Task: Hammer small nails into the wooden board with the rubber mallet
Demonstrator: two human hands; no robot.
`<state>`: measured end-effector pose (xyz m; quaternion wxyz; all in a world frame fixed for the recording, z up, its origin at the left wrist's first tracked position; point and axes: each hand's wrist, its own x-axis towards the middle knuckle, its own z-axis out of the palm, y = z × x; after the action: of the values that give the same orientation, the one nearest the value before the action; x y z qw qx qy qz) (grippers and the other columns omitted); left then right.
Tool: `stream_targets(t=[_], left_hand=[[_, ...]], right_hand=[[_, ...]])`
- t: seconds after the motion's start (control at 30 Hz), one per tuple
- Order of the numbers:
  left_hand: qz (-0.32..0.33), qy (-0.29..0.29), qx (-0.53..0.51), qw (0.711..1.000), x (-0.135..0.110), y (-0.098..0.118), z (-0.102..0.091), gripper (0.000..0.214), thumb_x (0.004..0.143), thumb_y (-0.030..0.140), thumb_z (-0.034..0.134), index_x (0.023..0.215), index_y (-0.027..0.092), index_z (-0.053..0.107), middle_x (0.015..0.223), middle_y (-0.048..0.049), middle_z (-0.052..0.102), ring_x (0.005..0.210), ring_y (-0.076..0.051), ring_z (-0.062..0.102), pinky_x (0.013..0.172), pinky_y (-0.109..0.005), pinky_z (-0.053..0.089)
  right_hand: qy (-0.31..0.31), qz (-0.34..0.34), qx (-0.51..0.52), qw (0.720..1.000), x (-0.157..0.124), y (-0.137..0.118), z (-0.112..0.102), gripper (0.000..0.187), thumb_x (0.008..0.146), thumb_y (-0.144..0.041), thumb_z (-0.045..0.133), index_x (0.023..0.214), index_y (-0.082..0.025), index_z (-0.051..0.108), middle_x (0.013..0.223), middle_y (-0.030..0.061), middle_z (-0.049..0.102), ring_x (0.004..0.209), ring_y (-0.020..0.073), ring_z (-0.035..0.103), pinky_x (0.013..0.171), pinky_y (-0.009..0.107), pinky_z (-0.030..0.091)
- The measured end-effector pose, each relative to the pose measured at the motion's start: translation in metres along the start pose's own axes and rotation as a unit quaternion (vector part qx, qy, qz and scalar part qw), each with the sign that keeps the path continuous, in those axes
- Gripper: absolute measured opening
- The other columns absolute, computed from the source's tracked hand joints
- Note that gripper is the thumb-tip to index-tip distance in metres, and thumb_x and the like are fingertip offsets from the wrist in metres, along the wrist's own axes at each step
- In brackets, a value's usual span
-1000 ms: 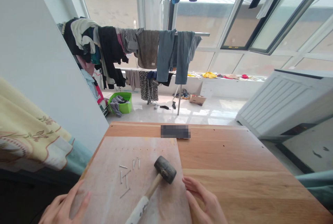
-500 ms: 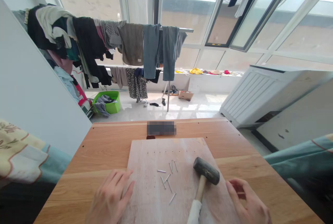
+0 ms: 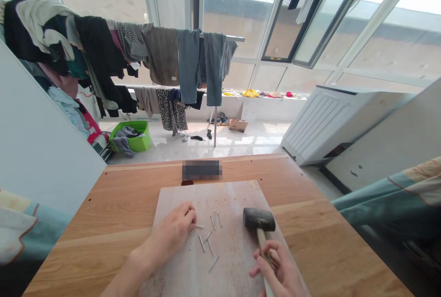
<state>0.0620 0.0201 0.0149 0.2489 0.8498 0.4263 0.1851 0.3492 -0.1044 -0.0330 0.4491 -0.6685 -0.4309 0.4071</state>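
Note:
My left hand (image 3: 174, 225) rests over the left part of a pale wooden board (image 3: 234, 251), its thumb and fingertips closed on a nail (image 3: 200, 226). Several more loose nails (image 3: 201, 243) are scattered at the middle of the board, just right of that hand. Near the board's right edge lies a rubber mallet (image 3: 259, 219) with a black head and a light handle. My right hand (image 3: 279, 267) has its fingers round the handle, below the head. A row of small dark holes or marks runs across the far part of the board.
The board lies on a wooden table (image 3: 320, 232). Behind it sits a blurred dark rectangular thing (image 3: 202, 170). Beyond the table are a clothes rack with hung laundry (image 3: 165, 53), a green basket (image 3: 141, 143) and a white cabinet-like unit (image 3: 317, 122). Curtains hang at both sides.
My left hand has moved right and forward onto the board and closed on a nail. My right hand has come left from the board's edge and taken the mallet's handle. The view has shifted slightly.

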Motion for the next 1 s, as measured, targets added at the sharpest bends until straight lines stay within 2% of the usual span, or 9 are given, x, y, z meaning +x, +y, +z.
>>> stream_targets(t=[0.07,0.13,0.27,0.37,0.43,0.5,0.6,0.73,1.0], left_hand=[[0.004,-0.016,0.034,0.999,0.001,0.003,0.001,0.018,0.098,0.008,0.050,0.090,0.020,0.060,0.102,-0.0052,0.065,0.091,-0.022,0.064,0.082,-0.034,0.053],[0.015,-0.028,0.062,0.998,0.002,0.008,0.001,0.020,0.099,0.006,0.048,0.090,0.020,0.059,0.103,-0.0058,0.065,0.091,-0.022,0.063,0.083,-0.035,0.052],[0.021,-0.021,0.059,0.998,0.007,0.014,0.001,0.024,0.098,0.001,0.044,0.091,0.021,0.057,0.097,-0.0038,0.065,0.085,-0.020,0.062,0.077,-0.031,0.049],[0.011,0.003,0.005,1.000,0.020,0.016,0.004,0.018,0.102,0.010,0.048,0.091,0.021,0.058,0.091,-0.0019,0.066,0.081,-0.019,0.062,0.074,-0.030,0.048],[0.019,0.025,-0.042,0.999,0.037,0.020,0.009,0.015,0.102,0.015,0.051,0.093,0.020,0.062,0.093,-0.0025,0.068,0.083,-0.019,0.064,0.077,-0.030,0.049],[0.038,0.048,-0.094,0.994,0.060,0.026,0.019,0.014,0.100,0.015,0.055,0.095,0.020,0.067,0.095,-0.0037,0.069,0.086,-0.019,0.065,0.079,-0.029,0.049],[0.058,0.066,-0.158,0.983,0.099,0.036,0.040,0.014,0.094,0.012,0.061,0.091,0.018,0.073,0.091,-0.0045,0.070,0.084,-0.018,0.066,0.079,-0.028,0.050],[0.080,0.042,-0.183,0.979,0.141,0.045,0.068,0.014,0.088,0.009,0.067,0.086,0.016,0.078,0.084,-0.0040,0.071,0.077,-0.016,0.066,0.076,-0.026,0.051],[0.095,0.034,-0.211,0.972,0.157,0.045,0.077,0.020,0.087,0.006,0.065,0.087,0.015,0.082,0.087,-0.0065,0.074,0.079,-0.017,0.068,0.077,-0.026,0.051]], right_hand=[[0.031,-0.003,-0.028,0.999,0.000,0.001,-0.008,0.039,0.090,-0.068,0.053,0.096,-0.030,0.053,0.082,0.0029,0.075,0.044,0.0189,0.066,0.032,0.026,0.047],[0.064,-0.033,-0.107,0.992,0.002,-0.002,-0.016,0.030,0.092,-0.060,0.054,0.094,-0.029,0.055,0.085,0.0029,0.076,0.043,0.0171,0.064,0.041,0.028,0.053],[0.123,-0.066,-0.215,0.966,0.011,-0.012,-0.026,0.021,0.090,-0.051,0.055,0.094,-0.031,0.056,0.089,0.0052,0.079,0.080,0.0272,0.080,0.071,0.034,0.061],[0.092,-0.040,-0.227,0.969,0.017,-0.017,-0.029,0.040,0.091,-0.053,0.052,0.121,-0.028,0.058,0.102,0.0095,0.081,0.090,0.0295,0.081,0.076,0.037,0.062],[0.047,-0.004,-0.197,0.979,0.019,-0.019,-0.029,0.060,0.092,-0.055,0.052,0.141,-0.022,0.052,0.107,0.0121,0.082,0.084,0.0296,0.081,0.070,0.036,0.063],[0.030,0.050,-0.161,0.985,0.020,-0.021,-0.028,0.072,0.093,-0.057,0.052,0.151,-0.016,0.046,0.085,0.0085,0.081,0.061,0.0282,0.077,0.052,0.035,0.060],[0.049,0.068,-0.115,0.990,0.019,-0.025,-0.026,0.076,0.094,-0.058,0.052,0.153,-0.009,0.046,0.047,-0.0047,0.061,0.035,0.0248,0.059,0.037,0.034,0.052],[0.056,0.033,-0.066,0.996,0.018,-0.026,-0.025,0.078,0.088,-0.057,0.061,0.147,-0.006,0.052,0.046,-0.0059,0.059,0.034,0.0224,0.055,0.036,0.032,0.048],[0.065,0.031,-0.048,0.996,0.018,-0.020,-0.024,0.072,0.088,-0.059,0.062,0.136,-0.006,0.060,0.037,-0.0084,0.051,0.032,0.0206,0.051,0.038,0.031,0.046]])
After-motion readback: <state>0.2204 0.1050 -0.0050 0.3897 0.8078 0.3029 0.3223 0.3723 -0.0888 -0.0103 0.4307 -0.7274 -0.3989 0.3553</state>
